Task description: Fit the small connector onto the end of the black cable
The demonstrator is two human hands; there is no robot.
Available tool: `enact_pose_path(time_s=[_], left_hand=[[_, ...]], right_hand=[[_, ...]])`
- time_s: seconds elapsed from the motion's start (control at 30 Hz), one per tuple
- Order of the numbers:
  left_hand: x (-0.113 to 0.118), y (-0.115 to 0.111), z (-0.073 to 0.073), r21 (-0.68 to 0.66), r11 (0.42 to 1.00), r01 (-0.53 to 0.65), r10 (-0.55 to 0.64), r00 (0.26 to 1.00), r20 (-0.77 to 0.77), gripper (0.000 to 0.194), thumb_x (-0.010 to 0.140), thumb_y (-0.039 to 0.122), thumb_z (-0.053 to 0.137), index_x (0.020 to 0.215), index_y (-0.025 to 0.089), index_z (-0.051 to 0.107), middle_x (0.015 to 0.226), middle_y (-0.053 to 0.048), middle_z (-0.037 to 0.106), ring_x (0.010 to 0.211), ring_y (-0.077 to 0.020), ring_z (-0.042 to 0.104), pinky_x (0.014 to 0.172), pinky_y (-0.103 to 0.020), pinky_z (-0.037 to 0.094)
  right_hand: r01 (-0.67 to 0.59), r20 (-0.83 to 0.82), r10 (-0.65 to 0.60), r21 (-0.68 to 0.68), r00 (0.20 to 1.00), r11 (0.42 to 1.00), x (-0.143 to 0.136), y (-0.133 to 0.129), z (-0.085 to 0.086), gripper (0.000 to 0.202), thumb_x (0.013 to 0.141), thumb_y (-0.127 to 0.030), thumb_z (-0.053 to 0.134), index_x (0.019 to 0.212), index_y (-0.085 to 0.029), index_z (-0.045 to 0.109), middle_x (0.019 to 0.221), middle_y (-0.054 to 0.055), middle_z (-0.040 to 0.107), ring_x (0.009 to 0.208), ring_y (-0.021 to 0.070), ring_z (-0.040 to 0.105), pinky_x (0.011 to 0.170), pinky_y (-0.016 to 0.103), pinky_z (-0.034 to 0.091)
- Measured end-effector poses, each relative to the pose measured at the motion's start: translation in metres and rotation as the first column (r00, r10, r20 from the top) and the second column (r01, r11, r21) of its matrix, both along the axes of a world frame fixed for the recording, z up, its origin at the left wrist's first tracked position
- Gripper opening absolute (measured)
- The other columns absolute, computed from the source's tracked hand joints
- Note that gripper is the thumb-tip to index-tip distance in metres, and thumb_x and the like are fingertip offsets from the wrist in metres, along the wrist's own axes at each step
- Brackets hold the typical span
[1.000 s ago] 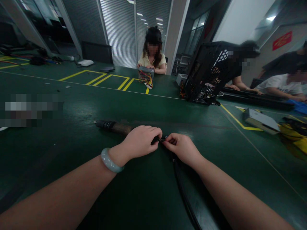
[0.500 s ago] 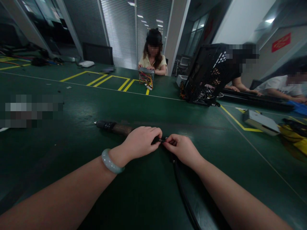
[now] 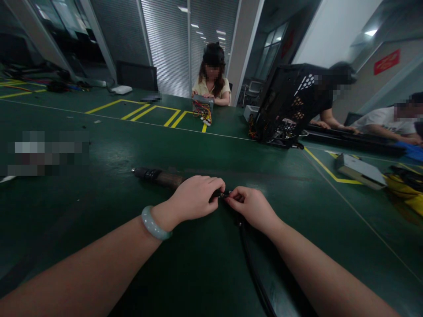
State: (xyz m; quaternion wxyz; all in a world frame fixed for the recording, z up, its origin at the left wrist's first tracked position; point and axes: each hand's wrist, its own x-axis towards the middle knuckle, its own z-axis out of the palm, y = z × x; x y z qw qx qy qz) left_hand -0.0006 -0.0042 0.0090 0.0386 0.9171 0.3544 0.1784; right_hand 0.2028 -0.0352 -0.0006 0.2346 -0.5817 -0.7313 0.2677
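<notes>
An electric screwdriver [image 3: 167, 179], dark and long-bodied, lies on the green table with its tip to the left. My left hand [image 3: 200, 196] is closed over its rear end, a greenish bangle [image 3: 154, 223] on the wrist. Close beside it, my right hand [image 3: 253, 207] pinches the cable end [image 3: 227, 194] where it meets the back of the screwdriver; a small metal part shows between the hands. From there a black cable [image 3: 253, 264] runs down toward the table's near edge. My fingers hide most of the joint, so I cannot tell whether it is connected.
Across the table a person [image 3: 211, 83] handles a power supply [image 3: 202, 103] with coloured wires. A black computer case [image 3: 280, 108] stands to the right, near other people. A grey metal box [image 3: 360, 171] and a yellow bag [image 3: 408, 193] lie at far right.
The view has shifted slightly. Both hands keep their places at the rear of the screwdriver, with at most a slight finger movement.
</notes>
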Motion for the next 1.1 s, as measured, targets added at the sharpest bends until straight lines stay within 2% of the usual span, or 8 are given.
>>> enact_pose_path(time_s=[0.27, 0.47, 0.7, 0.9, 1.1], left_hand=[[0.0004, 0.0009, -0.0019, -0.005, 1.0, -0.007, 0.007, 1.0, 0.03, 0.022, 0.081, 0.033, 0.061, 0.1, 0.023, 0.056, 0.094, -0.002, 0.064, 0.085, -0.021, 0.061, 0.074, -0.035, 0.045], [-0.0001, 0.0001, -0.0017, -0.002, 1.0, 0.003, -0.003, 1.0, 0.015, 0.02, 0.081, 0.023, 0.056, 0.101, 0.022, 0.057, 0.094, -0.002, 0.064, 0.086, -0.0208, 0.061, 0.076, -0.036, 0.046], [0.0, 0.0005, -0.0012, -0.014, 1.0, -0.007, 0.008, 1.0, 0.027, 0.022, 0.082, 0.034, 0.06, 0.1, 0.023, 0.056, 0.094, -0.002, 0.064, 0.086, -0.0215, 0.061, 0.075, -0.035, 0.045], [0.0002, 0.0003, -0.0014, -0.003, 1.0, 0.003, -0.003, 1.0, 0.009, 0.021, 0.08, 0.022, 0.056, 0.101, 0.023, 0.056, 0.093, -0.001, 0.064, 0.086, -0.021, 0.06, 0.077, -0.036, 0.044], [0.0007, 0.0008, -0.0028, -0.002, 1.0, -0.005, 0.005, 1.0, 0.016, 0.022, 0.08, 0.028, 0.059, 0.102, 0.024, 0.057, 0.095, -0.001, 0.064, 0.086, -0.021, 0.061, 0.076, -0.036, 0.045]], right_hand=[[-0.007, -0.005, 0.007, -0.004, 1.0, 1.0, -0.0001, -0.0007, 0.0009, 0.013, 0.084, -0.031, 0.061, 0.078, -0.022, 0.067, 0.07, -0.003, 0.067, 0.059, 0.012, 0.059, 0.053, 0.022, 0.037], [-0.008, -0.008, 0.008, -0.002, 1.0, 1.0, 0.0014, 0.0005, -0.0016, 0.013, 0.084, -0.032, 0.061, 0.079, -0.022, 0.068, 0.072, -0.002, 0.068, 0.062, 0.0125, 0.06, 0.054, 0.022, 0.037], [-0.012, -0.012, 0.012, -0.007, 1.0, 1.0, 0.0009, -0.0001, -0.0008, 0.013, 0.084, -0.032, 0.061, 0.08, -0.022, 0.068, 0.072, -0.003, 0.068, 0.061, 0.0118, 0.06, 0.054, 0.022, 0.038], [-0.004, -0.007, 0.004, -0.002, 1.0, 1.0, 0.002, -0.0001, -0.0026, 0.014, 0.084, -0.033, 0.061, 0.079, -0.021, 0.067, 0.07, -0.003, 0.067, 0.06, 0.0118, 0.059, 0.054, 0.022, 0.037], [-0.014, -0.011, 0.014, 0.001, 1.0, 1.0, 0.0027, 0.001, -0.0039, 0.013, 0.084, -0.033, 0.061, 0.08, -0.022, 0.067, 0.071, -0.003, 0.068, 0.061, 0.012, 0.06, 0.053, 0.022, 0.038]])
